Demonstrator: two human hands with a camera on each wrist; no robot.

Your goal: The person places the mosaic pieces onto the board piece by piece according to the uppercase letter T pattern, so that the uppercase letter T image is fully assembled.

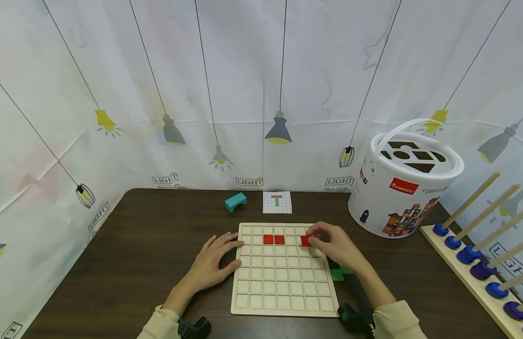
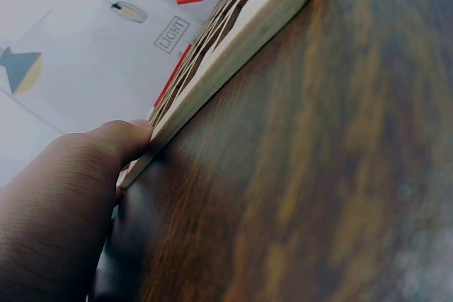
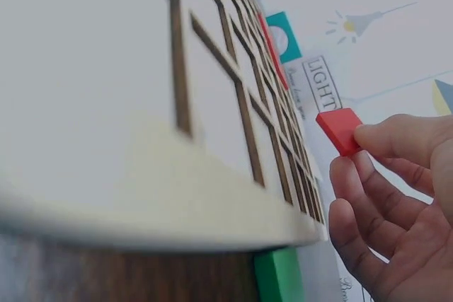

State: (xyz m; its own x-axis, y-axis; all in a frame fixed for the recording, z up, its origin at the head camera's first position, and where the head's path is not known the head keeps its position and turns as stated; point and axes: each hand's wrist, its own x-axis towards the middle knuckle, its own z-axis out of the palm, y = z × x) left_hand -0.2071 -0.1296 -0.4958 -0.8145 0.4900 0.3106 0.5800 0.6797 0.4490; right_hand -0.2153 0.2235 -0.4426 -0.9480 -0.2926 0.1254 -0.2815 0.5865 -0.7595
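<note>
A wooden grid board lies flat on the table, with two red square tiles side by side in its second row from the top. My left hand touches the board's left edge, thumb and fingers spread along it. Over the upper right of the grid, my right hand pinches one red square tile between thumb and fingers. That tile is held up off the board in the right wrist view. A printed pattern card, with red and green squares on a grid, lies beyond the board.
Green pieces sit by the board's right edge, partly hidden by my right arm. A teal arch block lies left of the card. At the right stand a white lidded bucket and a wooden peg rack with blue rings.
</note>
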